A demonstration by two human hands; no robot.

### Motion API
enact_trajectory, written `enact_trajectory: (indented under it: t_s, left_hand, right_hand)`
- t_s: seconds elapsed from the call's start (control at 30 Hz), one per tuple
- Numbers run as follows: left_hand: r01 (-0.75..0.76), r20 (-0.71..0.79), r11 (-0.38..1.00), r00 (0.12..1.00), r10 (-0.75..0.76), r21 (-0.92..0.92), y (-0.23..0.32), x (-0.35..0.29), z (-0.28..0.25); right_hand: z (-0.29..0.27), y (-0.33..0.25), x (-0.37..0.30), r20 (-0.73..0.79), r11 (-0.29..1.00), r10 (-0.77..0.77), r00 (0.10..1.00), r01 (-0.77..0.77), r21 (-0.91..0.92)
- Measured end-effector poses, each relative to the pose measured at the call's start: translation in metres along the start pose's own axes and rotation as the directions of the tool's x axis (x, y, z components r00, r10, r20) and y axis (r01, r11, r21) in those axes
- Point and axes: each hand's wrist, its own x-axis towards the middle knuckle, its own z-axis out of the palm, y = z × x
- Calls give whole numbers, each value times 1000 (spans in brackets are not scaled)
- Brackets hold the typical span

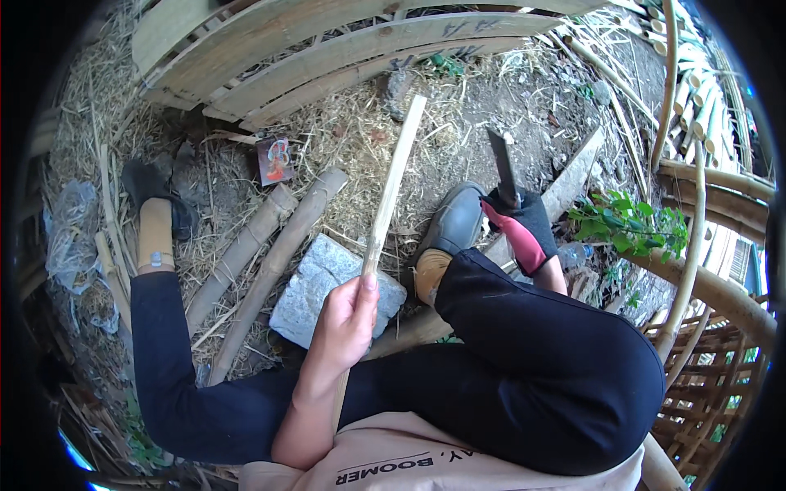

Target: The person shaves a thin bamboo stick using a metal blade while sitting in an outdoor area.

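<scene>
Rightward of the left hand (344,322), which pinched a wooden strip (395,188), the gloved right hand (526,227) gripped a dark blade (503,166).

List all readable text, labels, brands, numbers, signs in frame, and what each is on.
Beige shirt: dark printed capitals, upside down in view, partly lost in folds; legible in part, wording not copied here.
Wooden planks: dark marks like lettering near the upper edge of the view, too faint and skewed to read.
Red-and-dark packet: colourful picture; any print is too small to read.
No signs made out.
</scene>
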Motion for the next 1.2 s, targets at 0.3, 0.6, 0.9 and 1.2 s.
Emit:
enact_trajectory:
  t_s: [0.3,0.6,0.9,1.2]
  left_hand:
    - [5,-47,1000,999,-5,11,-4,-2,-4]
    - [18,-19,1000,1000,-18,2,-9,1,-5]
    - [42,-23,997,999,-44,-72,-2,2,-7]
    - [82,-82,993,993,-89,-81,9,0,-8]
  right_hand:
    - [5,11,20,579,446,17,815,-525,725]
    - [15,29,-32,428,324,212,878,-477,817]
    - [40,-11,15,353,757,249,902,-408,511]
    - [38,-10,114,620,783,319,717,-568,254]
